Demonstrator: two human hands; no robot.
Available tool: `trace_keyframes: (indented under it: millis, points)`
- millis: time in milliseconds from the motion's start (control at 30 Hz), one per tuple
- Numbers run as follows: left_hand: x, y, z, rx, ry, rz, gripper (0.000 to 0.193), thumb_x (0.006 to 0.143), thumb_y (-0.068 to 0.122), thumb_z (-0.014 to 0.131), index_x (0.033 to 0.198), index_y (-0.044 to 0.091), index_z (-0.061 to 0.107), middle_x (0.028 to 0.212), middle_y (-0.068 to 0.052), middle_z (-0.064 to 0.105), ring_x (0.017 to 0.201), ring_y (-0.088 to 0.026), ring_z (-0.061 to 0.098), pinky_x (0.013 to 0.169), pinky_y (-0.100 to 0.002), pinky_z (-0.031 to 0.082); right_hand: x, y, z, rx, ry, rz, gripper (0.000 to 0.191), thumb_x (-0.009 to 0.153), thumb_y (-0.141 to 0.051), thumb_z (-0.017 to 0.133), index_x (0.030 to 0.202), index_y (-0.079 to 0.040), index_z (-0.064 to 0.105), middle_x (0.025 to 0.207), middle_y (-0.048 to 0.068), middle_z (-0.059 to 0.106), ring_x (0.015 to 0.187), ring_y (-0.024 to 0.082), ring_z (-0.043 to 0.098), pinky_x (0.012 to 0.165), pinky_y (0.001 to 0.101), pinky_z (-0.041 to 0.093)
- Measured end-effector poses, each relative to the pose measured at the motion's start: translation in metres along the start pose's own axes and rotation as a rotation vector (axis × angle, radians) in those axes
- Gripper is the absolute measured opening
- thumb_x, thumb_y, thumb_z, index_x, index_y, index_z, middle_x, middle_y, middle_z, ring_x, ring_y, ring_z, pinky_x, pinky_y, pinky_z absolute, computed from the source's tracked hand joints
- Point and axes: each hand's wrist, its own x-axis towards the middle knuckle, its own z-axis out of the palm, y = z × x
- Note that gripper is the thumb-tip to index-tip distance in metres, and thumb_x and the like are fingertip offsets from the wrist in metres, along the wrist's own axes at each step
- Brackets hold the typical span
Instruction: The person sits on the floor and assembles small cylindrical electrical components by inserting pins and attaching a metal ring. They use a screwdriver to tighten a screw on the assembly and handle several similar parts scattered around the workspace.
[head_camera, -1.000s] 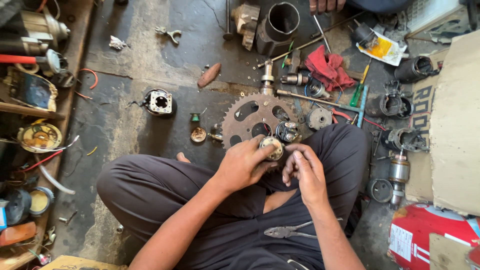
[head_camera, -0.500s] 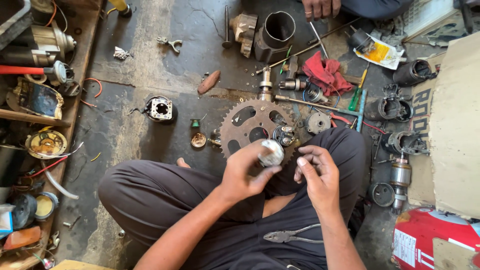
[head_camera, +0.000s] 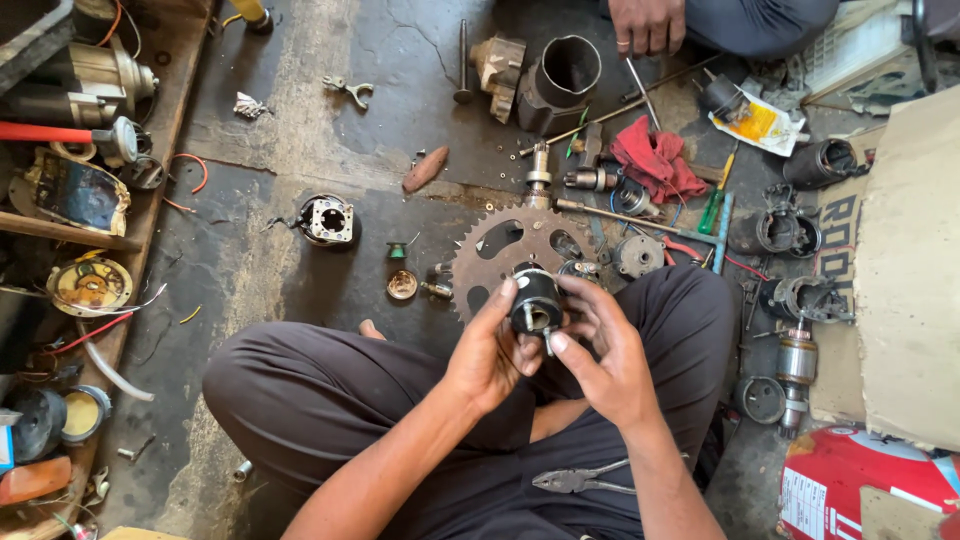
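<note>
Looking down from the head camera, I see pliers (head_camera: 583, 480) lying nearest me on my lap, across dark trousers, with my legs crossed on a stained concrete floor (head_camera: 300, 120).

Just above the lap, both forearms angle inward and meet at the centre. My left hand (head_camera: 487, 352) wraps its fingers around the left side of a small black cylindrical motor part (head_camera: 536, 300), thumb up against its rim. My right hand (head_camera: 605, 352) closes on the same part from the right, fingertips pinching its lower edge and a small metal piece there; what that piece is, I cannot tell. The part is held in the air, open end facing me, over my knees.

Just beyond the hands, a rusty toothed sprocket (head_camera: 515, 250) lies flat on the floor, partly hidden behind the part. To the left, the floor opens out around a small round housing (head_camera: 327, 220). To the right, room is tight: motor casings, a red rag (head_camera: 655, 160) and a cardboard sheet (head_camera: 910, 270) crowd close.

Farthest away, a metal cylinder (head_camera: 565, 75) stands, and another person's hand (head_camera: 648, 22) rests at the top edge.
</note>
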Motion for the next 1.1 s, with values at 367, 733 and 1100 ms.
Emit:
trace_keyframes:
  millis: [367, 733, 1100]
  points:
    - [-0.003, 0.005, 0.000, -0.059, 0.200, -0.064, 0.042, 0.100, 0.050, 0.060, 0.101, 0.008, 0.064, 0.069, -0.001, 0.064, 0.052, -0.009, 0.061, 0.046, -0.024, 0.049, 0.015, 0.004, 0.010, -0.003, 0.034, 0.123, 0.046, 0.094, -0.003, 0.066, 0.137, 0.007, 0.055, 0.124, 0.015, 0.067, 0.114, 0.019, 0.064, 0.098, 0.0321, 0.053]
    - [-0.003, 0.005, 0.001, -0.073, 0.195, -0.058, 0.043, 0.100, 0.050, 0.060, 0.108, 0.008, 0.063, 0.073, -0.003, 0.066, 0.054, -0.009, 0.063, 0.046, -0.024, 0.050, 0.016, 0.006, 0.010, 0.012, 0.029, 0.113, 0.045, 0.095, -0.004, 0.066, 0.137, 0.008, 0.055, 0.123, 0.015, 0.067, 0.113, 0.019, 0.064, 0.098, 0.0318, 0.051]
    - [-0.013, 0.009, 0.012, 0.607, 0.058, 0.553, 0.045, 0.093, 0.015, 0.073, 0.130, 0.012, 0.046, 0.108, -0.009, 0.072, 0.082, -0.009, 0.070, 0.064, -0.024, 0.056, -0.001, 0.019, -0.011, 0.042, 0.069, 0.117, 0.042, 0.097, -0.002, 0.064, 0.138, 0.004, 0.059, 0.124, 0.014, 0.065, 0.114, 0.017, 0.063, 0.096, 0.0303, 0.052]
